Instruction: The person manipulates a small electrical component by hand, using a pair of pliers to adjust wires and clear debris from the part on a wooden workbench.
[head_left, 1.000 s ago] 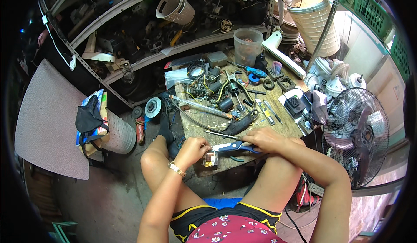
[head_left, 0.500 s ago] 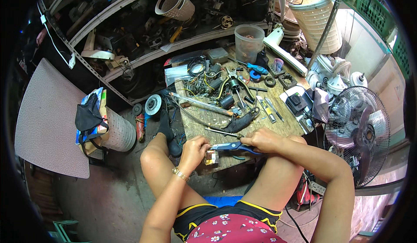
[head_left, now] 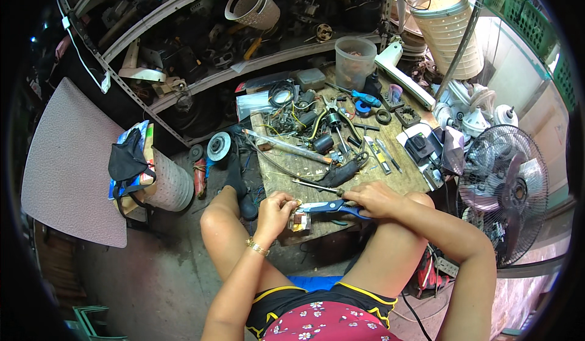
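Observation:
At the near edge of the worktable, my left hand is closed, thumb and fingers pinched at the upper side of a small boxy part with yellow, brown and silvery sides, perhaps a small transformer. What exactly the fingertips pinch is partly hidden. My right hand grips a pair of blue-handled scissors, whose blades point left to the top of that part. Just beyond the scissors lies a thin metal rod, its right end close to my right fingers.
Pliers, a black taped tool, a long metal bar, a utility knife and tangled wires crowd the wooden worktable. A fan stands at the right. A perforated bin is at the left.
The view has shifted slightly. More of the boxy part's top shows beside my left fingers, and the scissor blades appear slightly more parted from those fingers.

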A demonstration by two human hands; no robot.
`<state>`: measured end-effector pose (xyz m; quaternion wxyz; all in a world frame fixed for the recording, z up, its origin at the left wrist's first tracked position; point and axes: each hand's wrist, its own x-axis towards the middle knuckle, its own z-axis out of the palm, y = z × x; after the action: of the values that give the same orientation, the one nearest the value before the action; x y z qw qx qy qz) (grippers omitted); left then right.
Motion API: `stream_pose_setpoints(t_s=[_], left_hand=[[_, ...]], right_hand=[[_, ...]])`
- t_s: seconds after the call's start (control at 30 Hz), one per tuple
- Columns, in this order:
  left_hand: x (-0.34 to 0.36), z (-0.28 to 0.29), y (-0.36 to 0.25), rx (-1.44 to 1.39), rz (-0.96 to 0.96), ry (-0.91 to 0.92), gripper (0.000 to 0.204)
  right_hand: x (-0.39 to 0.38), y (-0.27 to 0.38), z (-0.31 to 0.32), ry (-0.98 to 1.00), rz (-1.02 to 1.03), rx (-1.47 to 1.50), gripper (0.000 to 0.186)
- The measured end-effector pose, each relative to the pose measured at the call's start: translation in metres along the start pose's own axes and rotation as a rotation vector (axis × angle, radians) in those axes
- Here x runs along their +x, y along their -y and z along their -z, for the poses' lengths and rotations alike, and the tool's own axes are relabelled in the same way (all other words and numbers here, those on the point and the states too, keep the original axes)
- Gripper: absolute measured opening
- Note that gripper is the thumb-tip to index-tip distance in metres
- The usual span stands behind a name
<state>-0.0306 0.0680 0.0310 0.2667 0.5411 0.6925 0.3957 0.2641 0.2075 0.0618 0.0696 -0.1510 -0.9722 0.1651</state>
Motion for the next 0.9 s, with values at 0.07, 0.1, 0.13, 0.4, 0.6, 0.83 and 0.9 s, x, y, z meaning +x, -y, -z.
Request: stream_pose_setpoints(t_s=[0.07, 0.1, 0.13, 0.4, 0.6, 0.83, 0.9], left_hand=[[0.000, -0.001, 0.001, -0.006, -0.008, 0.000, 0.009], [0.001, -0.001, 0.001, -0.014, -0.006, 0.004, 0.009], [0.001, -0.002, 0.001, -0.024, -0.006, 0.009, 0.009], [0.004, 0.001, 0.015, -0.397, 0.212, -0.039, 0.010], [0.009, 0.058, 0.014, 0.126, 0.089, -0.317, 0.017], [-0.045, 0.054, -0.016, 0.510, -0.389, -0.151, 0.033], [-0.070, 0.039, -0.027, 0.546, -0.370, 0.022, 0.036]], right_hand=[[0.002, -0.004, -0.001, 0.010, 0.018, -0.020, 0.039], [0.004, -0.006, -0.002, 0.015, 0.026, -0.030, 0.039], [0.006, -0.008, -0.002, 0.033, 0.019, -0.017, 0.039], [0.019, 0.007, 0.004, 0.215, -0.060, 0.039, 0.041], [0.004, 0.004, 0.013, 0.212, -0.270, 0.541, 0.045], [-0.029, 0.038, 0.029, 0.020, -0.209, 0.109, 0.048], [-0.032, 0.051, 0.032, 0.005, -0.177, 0.036, 0.047]])
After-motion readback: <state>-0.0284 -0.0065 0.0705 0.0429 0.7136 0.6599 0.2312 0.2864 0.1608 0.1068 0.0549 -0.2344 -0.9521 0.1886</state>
